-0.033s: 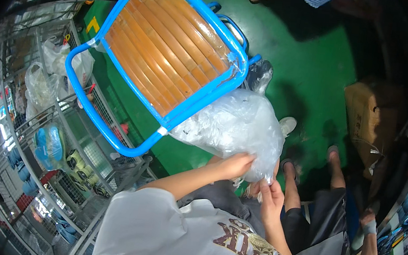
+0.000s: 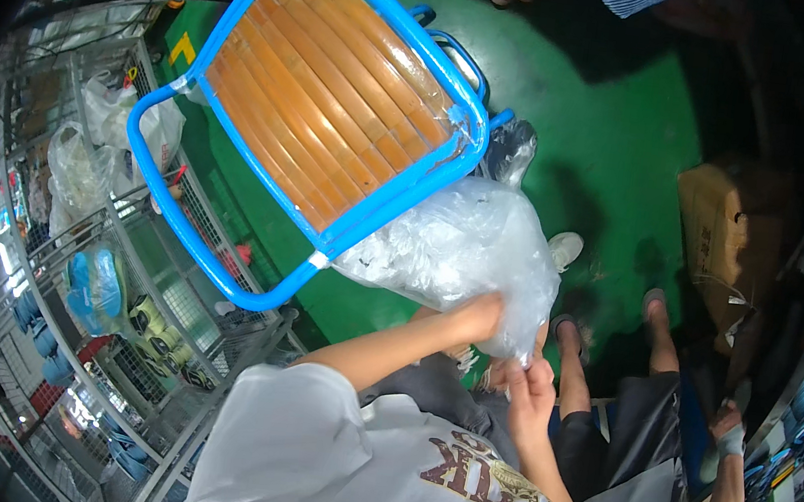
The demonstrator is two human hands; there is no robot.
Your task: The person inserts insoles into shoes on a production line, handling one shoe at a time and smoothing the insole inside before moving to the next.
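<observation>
A large clear plastic bag (image 2: 454, 232) bulges in front of me, stuffed with crumpled clear plastic. My left hand (image 2: 477, 316) is at its near side, the fingers hidden by the film, so I cannot tell whether they grip it or reach inside. Just to the right, my right hand (image 2: 530, 390) pinches the bag's gathered near edge between thumb and fingers. The bag's far left side lies against a blue-framed chair (image 2: 340, 95) with brown slats.
Wire-mesh shelving (image 2: 128, 220) with plastic bags and shoe-like items runs along the left. Opposite stands a cardboard box (image 2: 713, 222) on the green floor (image 2: 628, 178). A co-worker's legs (image 2: 661, 345) and forearm (image 2: 724, 496) are close at my right.
My left hand has shifted slightly up, and its fingers have gone from view behind the plastic. My right hand keeps its pinch, slightly lower. The chair stays put.
</observation>
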